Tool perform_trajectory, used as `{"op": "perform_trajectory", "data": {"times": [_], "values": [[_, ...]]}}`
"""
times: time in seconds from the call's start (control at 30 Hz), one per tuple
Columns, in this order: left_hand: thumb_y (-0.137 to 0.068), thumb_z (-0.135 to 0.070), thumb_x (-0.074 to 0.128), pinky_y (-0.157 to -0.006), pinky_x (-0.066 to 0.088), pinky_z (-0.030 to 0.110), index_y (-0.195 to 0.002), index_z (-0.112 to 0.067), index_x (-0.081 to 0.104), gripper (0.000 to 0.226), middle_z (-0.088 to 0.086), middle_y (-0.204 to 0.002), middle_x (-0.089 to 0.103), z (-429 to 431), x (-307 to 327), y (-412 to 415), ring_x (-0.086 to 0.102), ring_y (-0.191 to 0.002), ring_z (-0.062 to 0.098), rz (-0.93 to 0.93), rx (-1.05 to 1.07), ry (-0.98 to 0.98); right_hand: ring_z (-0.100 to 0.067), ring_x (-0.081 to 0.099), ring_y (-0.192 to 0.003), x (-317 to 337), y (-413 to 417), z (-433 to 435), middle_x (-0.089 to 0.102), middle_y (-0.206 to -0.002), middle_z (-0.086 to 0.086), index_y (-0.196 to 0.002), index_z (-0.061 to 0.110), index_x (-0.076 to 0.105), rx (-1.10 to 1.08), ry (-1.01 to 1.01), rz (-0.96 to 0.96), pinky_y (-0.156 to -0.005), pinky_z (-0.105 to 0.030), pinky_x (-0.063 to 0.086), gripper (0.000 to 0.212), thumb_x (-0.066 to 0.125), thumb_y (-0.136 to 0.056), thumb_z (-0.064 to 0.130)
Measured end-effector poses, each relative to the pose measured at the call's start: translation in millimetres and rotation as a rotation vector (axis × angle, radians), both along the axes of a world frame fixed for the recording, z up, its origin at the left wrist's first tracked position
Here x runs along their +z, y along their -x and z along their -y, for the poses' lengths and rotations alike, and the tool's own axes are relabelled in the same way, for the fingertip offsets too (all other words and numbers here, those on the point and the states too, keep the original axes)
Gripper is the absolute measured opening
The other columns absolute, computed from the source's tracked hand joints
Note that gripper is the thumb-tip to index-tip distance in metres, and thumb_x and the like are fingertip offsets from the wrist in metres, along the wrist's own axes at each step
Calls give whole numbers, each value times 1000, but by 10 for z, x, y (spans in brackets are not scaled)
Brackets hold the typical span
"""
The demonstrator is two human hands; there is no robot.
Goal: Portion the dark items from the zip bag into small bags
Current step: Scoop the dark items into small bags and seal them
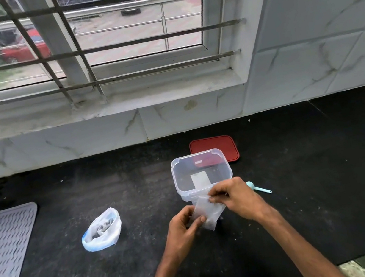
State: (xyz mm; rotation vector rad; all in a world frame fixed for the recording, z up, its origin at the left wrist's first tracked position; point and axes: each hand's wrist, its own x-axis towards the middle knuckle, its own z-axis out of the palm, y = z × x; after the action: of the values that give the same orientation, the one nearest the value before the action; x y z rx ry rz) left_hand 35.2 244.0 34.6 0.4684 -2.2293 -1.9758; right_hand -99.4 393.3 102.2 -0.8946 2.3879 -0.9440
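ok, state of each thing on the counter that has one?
zip bag: open, standing, dark items inside
small bag: held by both hands, looks empty
left hand: pinching bag's lower edge
right hand: pinching bag's top
clear container: lid off
red lid: flat behind container
scoop: lying unused

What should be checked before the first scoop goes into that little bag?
1. Small bag held by both hands, left hand and right hand: ok.
2. Small bag's mouth open: cannot tell.
3. Zip bag open, dark items visible inside: ok.
4. Scoop in hand: not ok, it lies on the counter behind the right hand.
5. Tub uncovered, red lid lying behind it: ok.
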Motion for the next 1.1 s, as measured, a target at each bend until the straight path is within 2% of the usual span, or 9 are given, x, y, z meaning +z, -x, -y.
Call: {"op": "perform_trajectory", "data": {"times": [0.1, 0.27, 0.37, 0.5, 0.63, 0.73, 0.87, 0.97, 1.1], "values": [[-93, -18, 64, -86, 56, 28, -119, -22, 62, 26, -5, -111, 70, 44, 24, -14, 66, -103, 13, -25, 117, -41, 5, 65, -77, 118, 220, 64, 71, -84, 17, -94, 21, 77, 0, 63, -105, -76, -19, 53, 10, 75, -84, 21], [-94, -14, 62, -83, 58, 38, -109, -27, 65, 20, -5, -104, 72, 197, -69, -82, 68, -97, 16, 7, 358, -37, -3, 67, -76, 231, 598, 386, 75, -89, 9, -97, 22, 75, 6, 117, -397, -73, -22, 55, 13, 73, -86, 26], [-94, -12, 62, -82, 59, 39, -106, -28, 65, 20, -5, -101, 72, 199, -88, -122, 68, -96, 18, 21, 402, -33, -16, 69, -73, -14, 732, 651, 74, -83, 3, -96, 23, 69, 95, -37, -537, -65, -32, 57, 12, 65, -91, 32], [-94, -14, 63, -83, 58, 38, -105, -32, 64, 22, -7, -101, 71, 179, -83, -136, 68, -95, 16, 31, 422, -17, -25, 67, -66, -413, 795, 878, 68, -74, -2, -88, 20, 61, 249, -287, -744, -49, -36, 54, 12, 59, -94, 31], [-93, -10, 63, -82, 56, 33, -105, -28, 64, 22, -6, -99, 72, 181, -91, -135, 68, -95, 16, 36, 464, -15, -18, 59, -95, -537, 790, 939, 68, -96, 2, -92, 20, 70, 441, -355, -622, -63, -32, 47, 9, 66, -89, 28], [-93, -9, 62, -73, 55, 29, -105, -27, 64, 21, -5, -98, 72, 152, -106, -118, 68, -92, 18, 55, 475, -22, -16, 62, -90, -499, 868, 977, 71, -94, 5, -88, 22, 73, 511, -461, -383, -66, -26, 42, 8, 70, -81, 19], [-93, -10, 63, -68, 52, 27, -104, -28, 64, 21, -6, -98, 72, 63, -109, -67, 68, -91, 16, 85, 451, -25, -20, 68, -84, -465, 950, 1031, 75, -90, 2, -89, 21, 76, 619, -605, -242, -72, -29, 54, 17, 67, -78, 11], [-93, -10, 63, -67, 52, 27, -104, -28, 64, 21, -7, -98, 71, 19, -118, -42, 67, -91, 13, 96, 421, -25, -23, 67, -84, -419, 977, 1062, 74, -90, 1, -88, 21, 75, 517, -534, -334, -68, -30, 52, 17, 63, -79, 11], [-93, -11, 63, -69, 52, 28, -104, -30, 64, 22, -7, -99, 71, 32, -126, -25, 66, -92, 11, 96, 418, -15, -24, 63, -93, -130, 953, 1108, 68, -98, -1, -94, 17, 67, 359, -356, -685, -66, -35, 49, 8, 64, -87, 19]]}}
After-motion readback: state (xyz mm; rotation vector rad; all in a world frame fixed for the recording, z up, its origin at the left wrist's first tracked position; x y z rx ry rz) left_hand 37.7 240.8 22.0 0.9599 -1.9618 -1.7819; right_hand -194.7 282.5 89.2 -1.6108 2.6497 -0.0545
